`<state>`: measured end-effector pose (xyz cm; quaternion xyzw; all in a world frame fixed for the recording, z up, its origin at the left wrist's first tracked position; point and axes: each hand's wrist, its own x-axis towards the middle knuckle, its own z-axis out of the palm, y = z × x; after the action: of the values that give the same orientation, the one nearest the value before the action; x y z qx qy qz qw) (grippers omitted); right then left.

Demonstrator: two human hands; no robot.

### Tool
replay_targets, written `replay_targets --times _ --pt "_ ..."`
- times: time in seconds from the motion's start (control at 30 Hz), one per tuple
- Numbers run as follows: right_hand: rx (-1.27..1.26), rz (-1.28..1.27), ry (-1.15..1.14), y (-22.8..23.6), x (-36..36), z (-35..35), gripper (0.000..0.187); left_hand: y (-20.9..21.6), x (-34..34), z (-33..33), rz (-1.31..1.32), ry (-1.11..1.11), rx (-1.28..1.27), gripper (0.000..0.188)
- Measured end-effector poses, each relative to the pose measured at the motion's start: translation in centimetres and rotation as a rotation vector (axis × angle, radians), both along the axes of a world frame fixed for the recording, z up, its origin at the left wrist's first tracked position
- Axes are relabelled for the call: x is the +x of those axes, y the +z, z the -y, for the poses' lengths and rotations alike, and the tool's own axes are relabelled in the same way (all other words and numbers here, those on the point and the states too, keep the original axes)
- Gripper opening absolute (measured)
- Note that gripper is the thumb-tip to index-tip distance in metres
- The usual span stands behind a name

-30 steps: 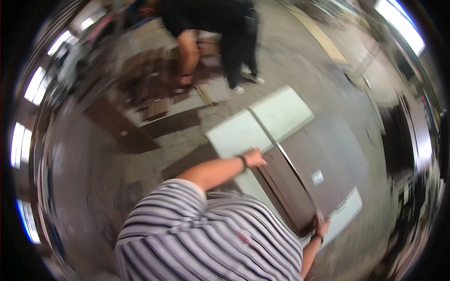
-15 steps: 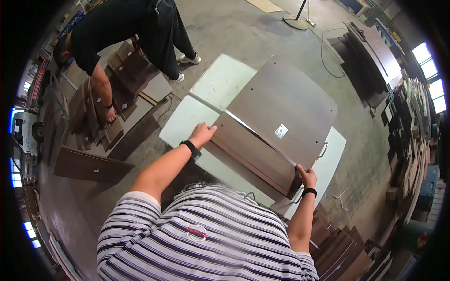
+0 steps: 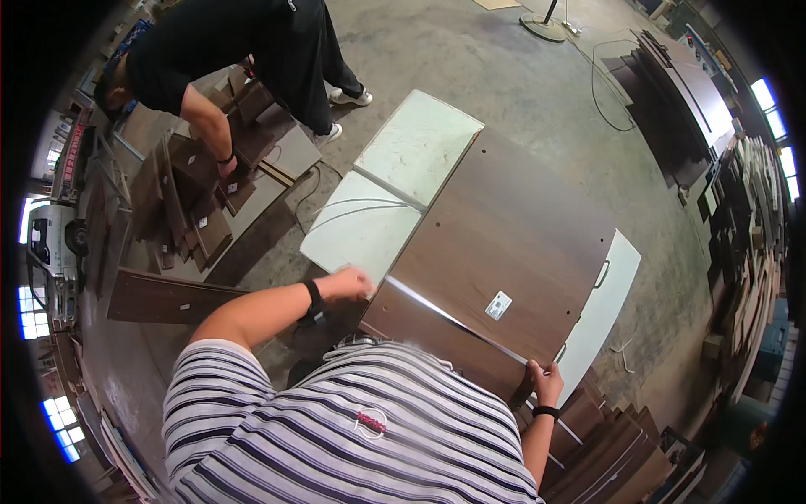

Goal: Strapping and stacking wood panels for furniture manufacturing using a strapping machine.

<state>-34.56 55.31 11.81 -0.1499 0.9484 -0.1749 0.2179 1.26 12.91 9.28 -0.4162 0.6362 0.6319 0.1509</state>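
Note:
A large dark brown panel (image 3: 512, 227) with small round holes and a white label lies in front of me. It overlaps a second brown panel (image 3: 437, 332) nearer my body, and a bright strip (image 3: 445, 311) runs along the line between them. My right hand (image 3: 546, 382) is closed on the upper panel's near right corner, thumb on top, at the end of that strip. Just off the panels' left edge, my left hand (image 3: 348, 284) has its fingers curled together. Whether anything is between them is hidden. White boards (image 3: 420, 139) lie under the panels.
At the left, a co-worker in black (image 3: 218, 50) bends over a pile of brown boards (image 3: 193, 193). Dark panels (image 3: 680, 92) are stacked far right, with leaning boards (image 3: 739, 227) along that side. More brown boards (image 3: 604, 454) stand near my right arm.
The upper panel has slid toward me, covering more of the lower one. My left hand has come off the panel edge, and my right hand has moved nearer. Thin curved lines now show over the white board.

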Motion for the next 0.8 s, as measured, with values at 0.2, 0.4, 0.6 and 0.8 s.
replay_targets --times 0.2,0.4,0.6,0.8 --pt "-0.149 0.077 -0.17 1.4 1.4 -1.8 0.032 -0.7 -6.3 10.3 0.247 0.337 -1.145 0.055" --pt "-0.21 0.069 -0.225 6.1 1.4 -1.6 0.023 1.4 -10.6 12.1 0.112 -0.023 -1.241 0.036" --pt "-0.412 0.102 0.009 7.7 1.9 3.6 0.016 0.8 -9.0 17.5 0.332 -0.153 -1.307 0.015" --pt "-0.668 0.135 0.109 11.9 3.2 11.5 0.016 13.7 -13.7 12.7 -0.855 0.54 0.537 0.006"
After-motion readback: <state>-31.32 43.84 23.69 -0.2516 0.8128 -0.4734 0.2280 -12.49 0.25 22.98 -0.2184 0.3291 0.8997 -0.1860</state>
